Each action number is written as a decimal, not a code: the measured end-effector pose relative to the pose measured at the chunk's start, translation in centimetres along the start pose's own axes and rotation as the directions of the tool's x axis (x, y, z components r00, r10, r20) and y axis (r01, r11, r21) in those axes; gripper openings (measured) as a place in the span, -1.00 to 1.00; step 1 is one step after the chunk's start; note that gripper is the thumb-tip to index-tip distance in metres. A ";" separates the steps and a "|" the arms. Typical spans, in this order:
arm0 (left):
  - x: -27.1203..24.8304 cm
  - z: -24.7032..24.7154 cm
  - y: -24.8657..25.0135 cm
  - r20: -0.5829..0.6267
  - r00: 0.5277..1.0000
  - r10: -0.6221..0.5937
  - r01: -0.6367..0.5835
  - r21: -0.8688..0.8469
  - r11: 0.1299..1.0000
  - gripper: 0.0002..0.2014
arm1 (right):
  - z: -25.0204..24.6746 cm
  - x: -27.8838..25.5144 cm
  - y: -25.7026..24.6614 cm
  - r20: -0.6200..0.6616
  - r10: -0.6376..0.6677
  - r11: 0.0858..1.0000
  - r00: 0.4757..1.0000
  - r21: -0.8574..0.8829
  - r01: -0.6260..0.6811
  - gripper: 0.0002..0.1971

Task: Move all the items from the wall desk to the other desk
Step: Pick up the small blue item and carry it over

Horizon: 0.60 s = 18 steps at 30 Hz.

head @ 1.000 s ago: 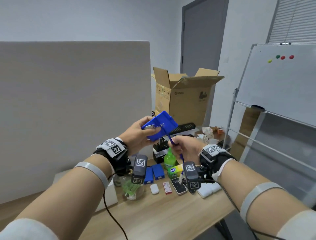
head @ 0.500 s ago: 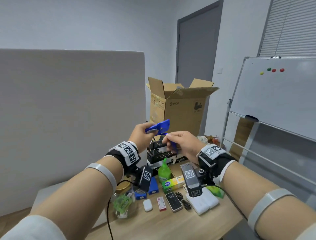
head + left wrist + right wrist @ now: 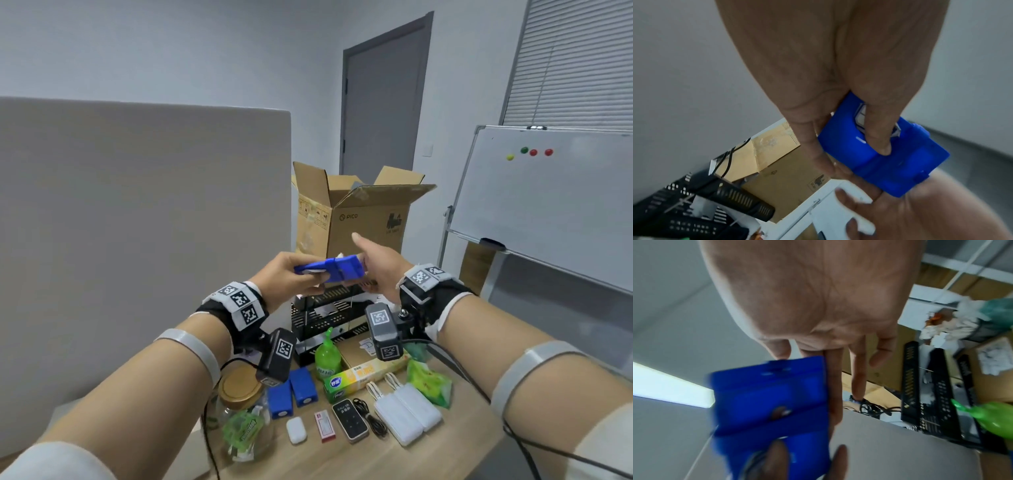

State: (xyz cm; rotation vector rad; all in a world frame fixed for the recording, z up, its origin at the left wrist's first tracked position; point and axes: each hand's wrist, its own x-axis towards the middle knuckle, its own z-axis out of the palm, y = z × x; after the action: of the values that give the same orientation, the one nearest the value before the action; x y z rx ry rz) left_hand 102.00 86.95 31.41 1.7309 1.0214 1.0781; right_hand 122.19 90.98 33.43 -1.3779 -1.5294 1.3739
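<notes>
Case [image 3: 328, 269] now lies nearly flat, where a second ago it stood tilted up with its face showing and the right hand [image 3: 378, 267] pinched a cord beneath it. Left hand [image 3: 287, 274] grips its near end, thumb on top; right fingers [image 3: 835, 386] lie straight along its far end. Held above the table [image 3: 376, 455], its long axis runs left to right. Likely it is being readied for setting down.

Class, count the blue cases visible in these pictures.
3: one blue case held in the left hand; two blue cases side by side on the desk. Others may be hidden.
</notes>
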 end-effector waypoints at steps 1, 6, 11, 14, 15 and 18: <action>-0.1 -0.2 -0.2 -0.014 1.000 -0.025 0.023 -0.092 0.995 -0.73 | 0.4 0.1 0.4 0.014 0.027 0.999 1.000 0.047 -0.028 -0.32; -1.0 -0.9 -1.6 -0.127 0.987 -0.096 0.038 -0.396 0.918 -0.76 | 3.0 0.2 1.7 0.061 0.078 0.994 0.995 0.070 -0.082 -0.26; -1.7 -0.5 -4.9 -0.187 0.975 -0.117 0.016 -0.467 0.884 -0.74 | 4.6 0.8 3.8 0.113 0.137 0.979 0.984 0.135 -0.151 -0.19; -2.0 0.3 -7.3 -0.224 0.966 -0.130 0.032 -0.397 0.917 -0.73 | 5.4 1.2 5.4 0.165 0.174 0.973 0.971 0.123 -0.195 -0.12; -2.1 0.4 -8.0 -0.230 0.966 -0.121 0.036 -0.342 0.939 -0.75 | 5.6 1.5 6.0 0.182 0.187 0.967 0.965 0.140 -0.213 -0.09; -2.3 0.9 -9.5 -0.242 0.966 -0.090 0.056 -0.143 0.988 -0.77 | 6.1 2.6 8.1 0.266 0.182 0.910 0.947 0.319 -0.265 -0.08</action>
State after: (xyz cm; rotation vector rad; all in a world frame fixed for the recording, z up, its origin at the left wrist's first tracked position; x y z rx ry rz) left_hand 100.22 87.68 21.75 1.4638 1.1287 1.3089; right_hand 118.05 91.04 23.83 -1.2278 -1.2054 1.9058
